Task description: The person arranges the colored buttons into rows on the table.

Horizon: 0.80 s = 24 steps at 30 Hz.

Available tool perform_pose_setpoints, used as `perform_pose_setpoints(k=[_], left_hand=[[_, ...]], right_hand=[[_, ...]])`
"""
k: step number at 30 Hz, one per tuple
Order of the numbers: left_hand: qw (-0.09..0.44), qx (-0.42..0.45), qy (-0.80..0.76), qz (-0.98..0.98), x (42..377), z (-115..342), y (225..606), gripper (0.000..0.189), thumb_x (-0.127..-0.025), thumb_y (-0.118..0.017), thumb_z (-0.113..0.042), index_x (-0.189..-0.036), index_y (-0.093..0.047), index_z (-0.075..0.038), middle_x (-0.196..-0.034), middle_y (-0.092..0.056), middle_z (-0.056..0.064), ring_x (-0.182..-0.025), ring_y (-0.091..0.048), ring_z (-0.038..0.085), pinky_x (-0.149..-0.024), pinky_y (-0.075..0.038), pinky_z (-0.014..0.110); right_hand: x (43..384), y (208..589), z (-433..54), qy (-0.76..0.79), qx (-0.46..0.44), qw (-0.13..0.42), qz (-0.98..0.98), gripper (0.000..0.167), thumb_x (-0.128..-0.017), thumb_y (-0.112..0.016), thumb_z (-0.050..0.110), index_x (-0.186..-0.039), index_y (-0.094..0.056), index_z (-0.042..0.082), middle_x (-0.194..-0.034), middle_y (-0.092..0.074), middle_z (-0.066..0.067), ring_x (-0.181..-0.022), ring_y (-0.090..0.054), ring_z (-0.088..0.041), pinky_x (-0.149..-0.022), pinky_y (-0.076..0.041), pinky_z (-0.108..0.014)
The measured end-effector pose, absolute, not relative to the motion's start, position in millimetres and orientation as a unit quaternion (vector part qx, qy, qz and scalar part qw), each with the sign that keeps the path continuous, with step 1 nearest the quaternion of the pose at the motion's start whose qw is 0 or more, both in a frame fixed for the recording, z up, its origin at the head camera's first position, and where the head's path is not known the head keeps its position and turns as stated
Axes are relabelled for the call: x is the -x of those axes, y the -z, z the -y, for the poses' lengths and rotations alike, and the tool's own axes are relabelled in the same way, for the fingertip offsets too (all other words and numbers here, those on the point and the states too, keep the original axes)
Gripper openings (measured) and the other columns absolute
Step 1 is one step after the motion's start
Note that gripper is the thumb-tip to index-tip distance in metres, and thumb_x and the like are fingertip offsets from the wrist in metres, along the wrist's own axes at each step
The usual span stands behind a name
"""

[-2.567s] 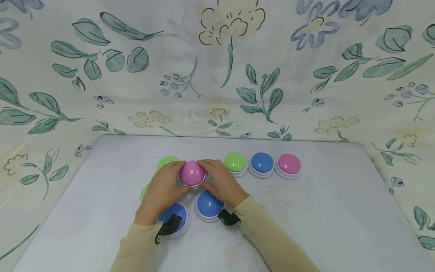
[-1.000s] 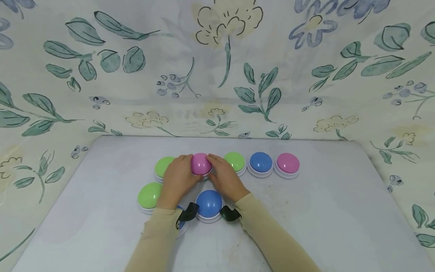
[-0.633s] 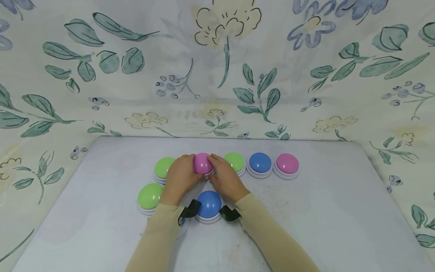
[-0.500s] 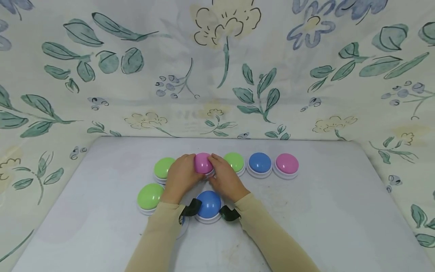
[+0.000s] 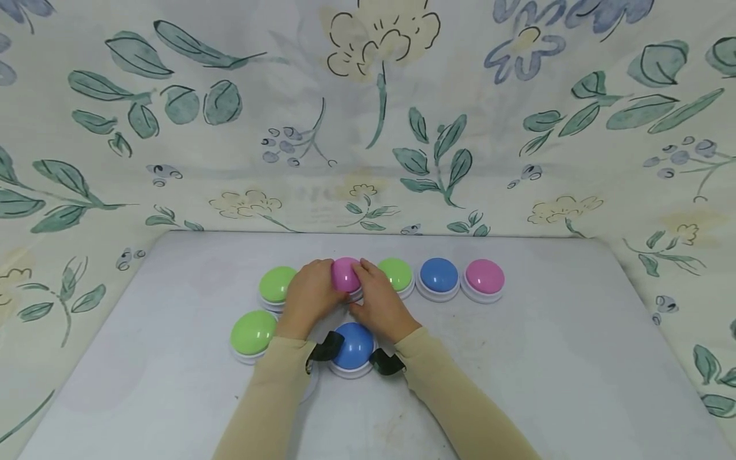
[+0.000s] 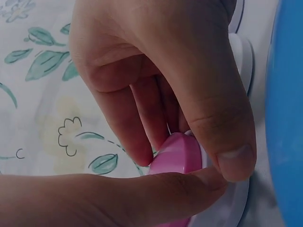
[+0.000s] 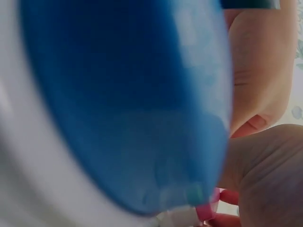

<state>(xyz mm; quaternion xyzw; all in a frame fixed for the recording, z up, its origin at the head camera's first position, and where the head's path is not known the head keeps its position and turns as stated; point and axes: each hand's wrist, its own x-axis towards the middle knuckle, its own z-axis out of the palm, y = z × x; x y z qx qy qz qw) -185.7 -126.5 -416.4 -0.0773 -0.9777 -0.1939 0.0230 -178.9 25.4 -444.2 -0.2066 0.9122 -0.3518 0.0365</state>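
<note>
A pink push button (image 5: 345,275) with a shiny dome and white base stands in the back row, left of a green button (image 5: 397,273). My left hand (image 5: 312,297) grips it from the left, and my right hand (image 5: 384,303) holds it from the right. In the left wrist view, the left fingers and thumb surround the pink dome, and the other hand's thumb presses near its white base. A blue button (image 5: 353,345) sits between my wrists. Its dome (image 7: 118,104) fills much of the right wrist view. Part of the pink button is hidden by my fingers.
Right of the green button are another blue button (image 5: 439,275) and a pink one (image 5: 485,276). On the left lie two green buttons, one behind (image 5: 276,284) and one nearer (image 5: 253,333). A white base (image 5: 310,383) shows beside my left sleeve. Patterned cloth (image 5: 368,191) rises behind the table.
The held pink button has moved right and back into the gap beside the green button. Both hands went with it, the left one further. The left sleeve now covers the front-left blue dome.
</note>
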Motion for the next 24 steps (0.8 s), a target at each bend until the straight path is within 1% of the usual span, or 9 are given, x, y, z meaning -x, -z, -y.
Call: perform_pose_setpoints(k=[7,12,16,20,24], left_hand=[[0.023,0.088,0.207,0.974,187.1,126.7,418.3,0.045,-0.077,-0.084,-0.018,-0.109,-0.066,0.008,-0.096,-0.069,0.021,-0.086,-0.065,0.035,-0.081,-0.057,0.049],[0.019,0.085,0.207,0.975,188.2,126.7,419.3,0.048,-0.076,-0.085,-0.019,-0.11,-0.066,0.008,-0.097,-0.07,0.022,-0.086,-0.066,0.035,-0.081,-0.057,0.048],[0.011,0.081,0.204,0.976,188.1,126.7,419.6,0.05,-0.078,-0.085,-0.02,-0.114,-0.065,0.009,-0.1,-0.069,0.023,-0.088,-0.066,0.035,-0.083,-0.057,0.048],[-0.004,0.081,0.216,0.973,186.9,127.7,418.9,0.055,-0.08,-0.084,-0.018,-0.121,-0.062,0.011,-0.108,-0.068,0.025,-0.096,-0.066,0.038,-0.09,-0.056,0.05],[-0.027,0.073,0.235,0.969,185.5,131.8,418.3,0.068,-0.082,-0.083,-0.017,-0.135,-0.053,0.013,-0.124,-0.063,0.029,-0.113,-0.063,0.042,-0.1,-0.051,0.052]], right_hand=[[177.4,446.2,-24.1,0.346,0.216,0.02,-0.913,0.079,-0.084,-0.079,0.009,-0.15,-0.038,-0.007,-0.155,-0.034,-0.028,-0.144,-0.034,-0.04,-0.118,-0.033,-0.044],[177.1,446.7,-23.7,0.34,0.217,0.014,-0.915,0.079,-0.084,-0.08,0.01,-0.149,-0.039,-0.007,-0.155,-0.035,-0.028,-0.144,-0.035,-0.039,-0.117,-0.034,-0.044],[177.1,447.2,-23.7,0.341,0.22,0.013,-0.914,0.079,-0.084,-0.08,0.011,-0.149,-0.038,-0.007,-0.154,-0.036,-0.027,-0.143,-0.036,-0.039,-0.117,-0.034,-0.044],[176.7,447.0,-23.5,0.344,0.216,0.017,-0.914,0.08,-0.085,-0.079,0.012,-0.15,-0.037,-0.006,-0.155,-0.036,-0.026,-0.143,-0.036,-0.039,-0.116,-0.035,-0.044],[174.8,444.1,-23.1,0.344,0.206,0.024,-0.916,0.079,-0.086,-0.079,0.013,-0.151,-0.037,-0.003,-0.156,-0.035,-0.024,-0.144,-0.035,-0.037,-0.115,-0.037,-0.045]])
